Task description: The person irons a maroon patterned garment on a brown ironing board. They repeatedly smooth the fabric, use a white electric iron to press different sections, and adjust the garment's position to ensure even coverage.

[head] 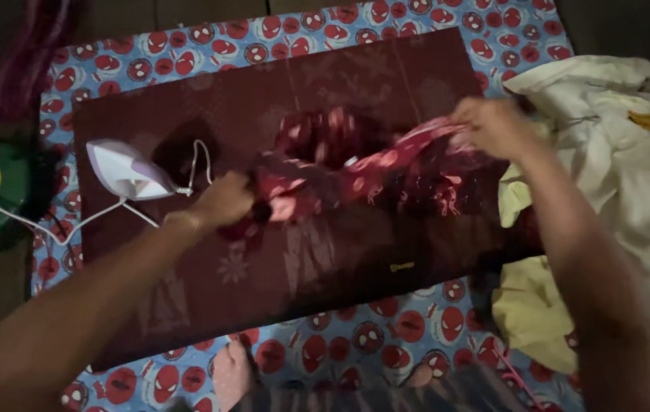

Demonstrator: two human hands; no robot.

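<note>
Pretty dim in here, everything has a murky reddish cast. The brightest bits are the pale clothes pile on my right and the white iron. Corners fall off nearly black, top left especially. My right hand is motion-smeared, and the whole frame looks soft and grainy.

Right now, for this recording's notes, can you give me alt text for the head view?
Seen from above in dim light, a person's left hand and right hand stretch a red patterned garment over a dark maroon cloth on a blue cartoon-print sheet. A white iron sits at left; pale clothes are piled at right.
</note>
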